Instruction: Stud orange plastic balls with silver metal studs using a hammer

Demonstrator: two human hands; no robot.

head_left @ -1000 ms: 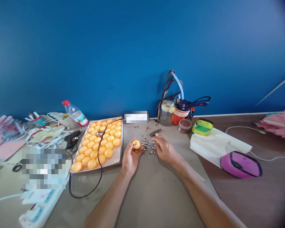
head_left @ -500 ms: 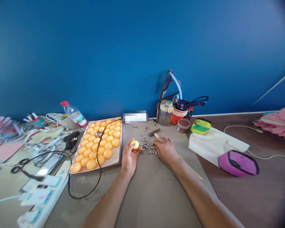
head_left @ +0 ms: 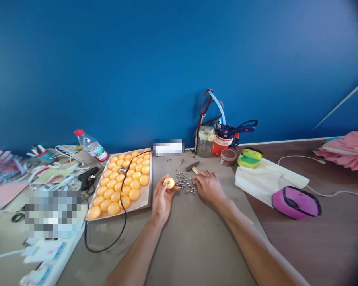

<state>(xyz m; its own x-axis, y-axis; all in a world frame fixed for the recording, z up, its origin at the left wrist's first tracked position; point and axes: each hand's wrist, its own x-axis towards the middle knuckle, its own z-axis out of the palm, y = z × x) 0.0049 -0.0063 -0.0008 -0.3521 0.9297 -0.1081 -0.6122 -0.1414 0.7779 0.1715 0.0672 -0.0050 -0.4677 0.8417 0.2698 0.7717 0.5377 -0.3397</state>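
My left hand (head_left: 163,200) holds an orange ping-pong ball (head_left: 169,183) between its fingers, with a small shiny metal piece showing on the side facing me. Several small silvery metal balls (head_left: 181,179) lie scattered on the table between my two hands. My right hand (head_left: 208,186) rests at their right edge with its fingers curled down; whatever its fingertips may pinch is too small or hidden. Beneath that hand runs the wooden handle of a hammer (head_left: 192,166), whose dark head points away from me. More orange balls fill a shallow box (head_left: 147,198) left of my hands.
A black cable (head_left: 125,222) loops across the box. Behind my hands stand a glass jar (head_left: 205,143), a red cup of tools (head_left: 219,149) and a small tub (head_left: 228,157). White cloth (head_left: 256,178) and a purple pouch (head_left: 298,202) lie right; a bottle (head_left: 92,149) leans left.
The view has shifted slightly, so everything sits a little further left. Both hands keep nearly the same positions, and the ball stays in my left hand.
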